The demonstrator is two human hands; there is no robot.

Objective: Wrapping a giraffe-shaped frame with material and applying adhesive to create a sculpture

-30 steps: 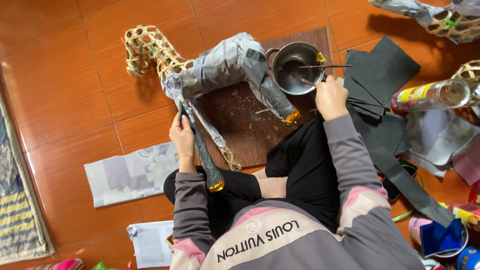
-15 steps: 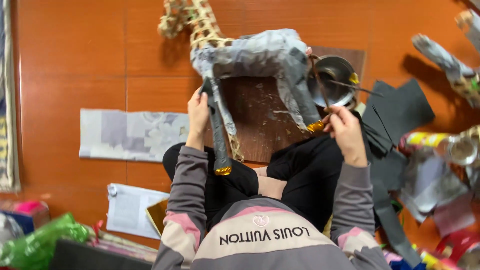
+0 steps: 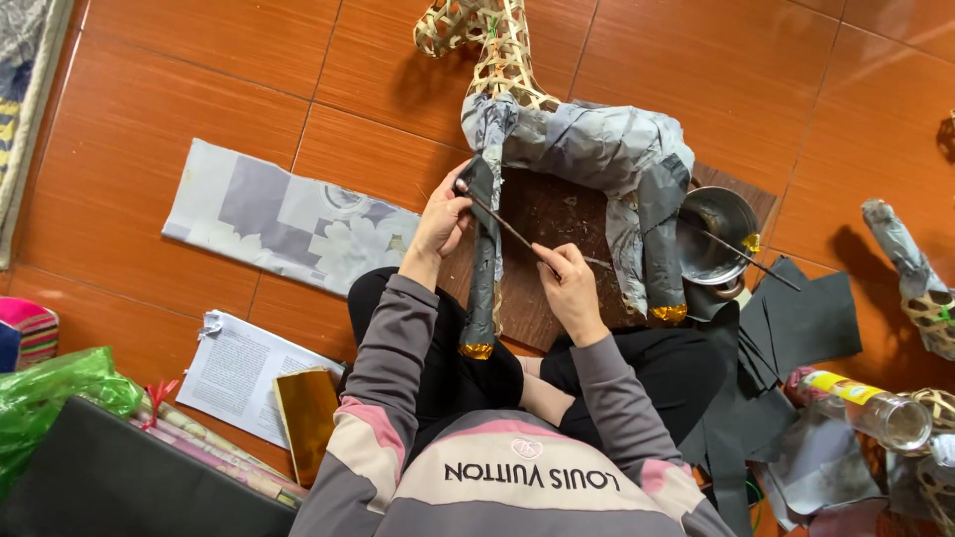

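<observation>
the person sits on an orange tiled floor [image 3: 199, 89] with a woven bamboo animal frame [image 3: 587, 149], mostly wrapped in grey paper, standing over a dark wooden board [image 3: 557, 214] in front of the knees. the left hand [image 3: 445, 221] is closed on the top of the animal's front leg [image 3: 484, 268], thumb and fingers pinching a strip of dark paper against it. that leg hangs down toward the lap and ends in a gold foil hoof [image 3: 476, 350]. the right hand [image 3: 569, 288] grips a thin brush [image 3: 507, 229], held like a pen, its stick slanting up and left so the tip meets the leg just beside the left hand's fingers. the hind leg [image 3: 659, 249] stands to the right with its own gold band at the foot, next to a small metal bowl [image 3: 718, 234] with another stick resting across it. sheets of black paper [image 3: 796, 318] lie right of the bowl, and a clear glass bottle [image 3: 865, 408] lies on its side nearer the right edge. to the left, a grey floral printed sheet [image 3: 279, 224] is spread on the floor, a printed white page [image 3: 244, 373] and a gold foil sheet [image 3: 306, 413] lie nearer the person, and a green plastic bag [image 3: 50, 393] sits at the near left. a second paper-wrapped bamboo piece [image 3: 910, 273] shows at the far right edge.
</observation>
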